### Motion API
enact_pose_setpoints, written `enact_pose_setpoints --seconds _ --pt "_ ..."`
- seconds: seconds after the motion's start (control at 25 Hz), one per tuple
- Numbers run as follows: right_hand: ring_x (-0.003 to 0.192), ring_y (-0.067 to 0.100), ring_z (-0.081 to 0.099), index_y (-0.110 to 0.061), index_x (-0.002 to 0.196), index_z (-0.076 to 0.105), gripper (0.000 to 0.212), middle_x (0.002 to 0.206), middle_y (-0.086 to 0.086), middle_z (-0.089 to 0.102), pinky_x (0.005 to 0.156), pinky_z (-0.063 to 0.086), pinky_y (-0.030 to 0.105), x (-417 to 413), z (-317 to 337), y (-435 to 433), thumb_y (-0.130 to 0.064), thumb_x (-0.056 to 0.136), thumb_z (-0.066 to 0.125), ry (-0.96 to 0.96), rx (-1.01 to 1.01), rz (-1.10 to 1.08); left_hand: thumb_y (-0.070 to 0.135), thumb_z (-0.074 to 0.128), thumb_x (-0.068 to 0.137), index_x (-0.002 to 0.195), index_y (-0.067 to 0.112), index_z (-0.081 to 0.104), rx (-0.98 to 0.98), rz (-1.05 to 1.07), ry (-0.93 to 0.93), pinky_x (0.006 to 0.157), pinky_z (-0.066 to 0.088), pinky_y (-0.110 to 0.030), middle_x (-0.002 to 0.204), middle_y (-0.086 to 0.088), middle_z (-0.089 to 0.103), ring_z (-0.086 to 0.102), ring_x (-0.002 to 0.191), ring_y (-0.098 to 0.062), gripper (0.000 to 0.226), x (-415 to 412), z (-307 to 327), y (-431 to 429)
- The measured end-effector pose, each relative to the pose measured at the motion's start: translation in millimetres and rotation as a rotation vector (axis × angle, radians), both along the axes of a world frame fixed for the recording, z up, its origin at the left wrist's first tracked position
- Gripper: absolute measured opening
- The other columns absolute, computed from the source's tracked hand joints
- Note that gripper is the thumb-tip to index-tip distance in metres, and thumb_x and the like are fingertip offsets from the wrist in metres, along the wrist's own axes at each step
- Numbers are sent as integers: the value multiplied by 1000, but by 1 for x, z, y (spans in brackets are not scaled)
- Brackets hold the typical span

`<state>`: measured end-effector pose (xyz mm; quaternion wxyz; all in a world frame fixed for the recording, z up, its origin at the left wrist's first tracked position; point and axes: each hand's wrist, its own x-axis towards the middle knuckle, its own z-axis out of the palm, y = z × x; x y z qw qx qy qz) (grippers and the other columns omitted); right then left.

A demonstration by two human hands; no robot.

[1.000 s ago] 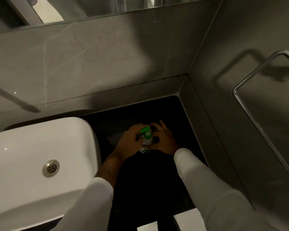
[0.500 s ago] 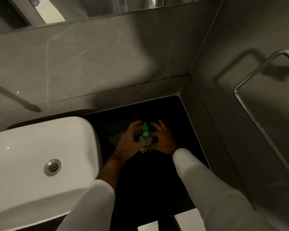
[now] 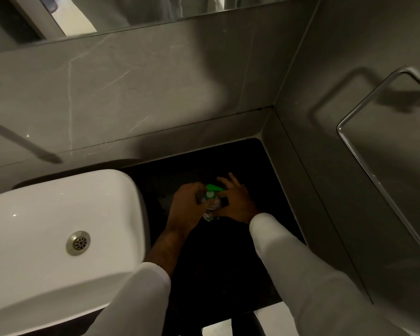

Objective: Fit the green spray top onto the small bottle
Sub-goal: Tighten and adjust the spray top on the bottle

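We are at the seating step — the green spray top [image 3: 212, 190] sits on the neck of the small bottle [image 3: 210, 210], which stands on the dark counter [image 3: 228, 263] between the white basin [image 3: 58, 226] and the grey side wall [image 3: 349, 166]. Our left hand [image 3: 187, 206] curls around the bottle's left side at about shoulder height, fingers closed against it, so we take it to be the steadying hand. Our right hand [image 3: 235, 202] comes in from the other side: thumb and first fingers meet at the collar just below the green head, while the remaining fingers fan out loosely and hold nothing. The nozzle points away to the right, toward that hand.

Whether the collar is threaded down or merely resting on the neck we cannot tell — the joint is small, dim and half hidden by fingers.

As we judge it, the next move calls for the left hand to keep the bottle upright and unmoving on the counter while the right turns or presses the collar home. The top must stay square to the neck, or the thread may catch crooked. A light test pull upward would then confirm the fit.
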<state>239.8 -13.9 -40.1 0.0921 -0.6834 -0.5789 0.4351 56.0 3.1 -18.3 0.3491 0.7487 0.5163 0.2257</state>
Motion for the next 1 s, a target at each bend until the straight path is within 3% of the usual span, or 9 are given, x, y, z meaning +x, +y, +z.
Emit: enact_pose_setpoints --seconds 0.08,0.2,0.4,0.52,0.6,0.68,0.76,0.88,1.0 --pt "164 36 4 -27 141 65 78 176 2 10 132 10 57 3 -3 1 -42 70 92 -1 -11 14 18 82 83 89 15 73 12 -72 -13 75 43 -20 90 4 68 64 90 -17 11 -2 -4 6" --pt "166 29 -1 -28 139 67 74 176 -4 13 132 7 57 5 -9 2 -46 71 90 -10 -13 44 5 75 89 123 13 70 -121 -188 -62 95 31 1 123 9 60 49 125 -8 36 -9 -4 11" --pt "164 36 4 -34 144 61 79 177 -1 5 132 13 55 1 -6 2 -45 71 90 -10 -53 -7 27 88 78 98 22 71 -81 -14 -134 70 46 -6 91 9 69 65 84 1 26 -4 -7 6" --pt "165 31 1 -29 139 67 72 176 -5 13 132 10 55 4 -8 1 -46 72 89 -3 -25 33 8 78 87 120 21 68 -195 -69 -254 91 55 -25 116 1 71 67 106 -6 36 -8 -6 5" --pt "166 27 -1 -28 134 70 65 175 -6 19 132 7 55 5 -8 1 -46 74 88 1 15 72 4 76 88 134 20 58 -306 -83 -348 90 54 -19 125 4 67 65 113 -5 52 -9 -6 1" --pt "165 27 -1 -30 135 69 65 175 -5 17 132 7 56 3 -9 2 -45 74 88 -15 10 72 23 88 78 115 26 65 -246 5 -294 76 52 -12 106 10 71 68 97 -2 44 -3 -7 -2" --pt "165 32 1 -32 138 67 69 176 -3 12 132 10 56 1 -12 3 -46 74 88 -41 -7 41 39 91 70 90 29 68 -138 97 -149 67 51 -19 87 6 69 67 81 -7 31 0 -10 -2" --pt "164 37 3 -35 140 65 73 177 -5 8 131 12 57 0 -20 4 -49 72 88 -60 -21 32 41 88 73 84 29 70 -54 90 -94 70 47 -20 79 12 65 64 81 -12 24 0 -14 0" --pt "165 34 0 -33 142 64 76 176 -7 12 130 9 60 2 -25 7 -52 72 87 -74 -7 99 41 84 76 89 34 73 93 -29 -54 81 36 -5 82 23 63 57 85 -3 19 -2 -10 5"
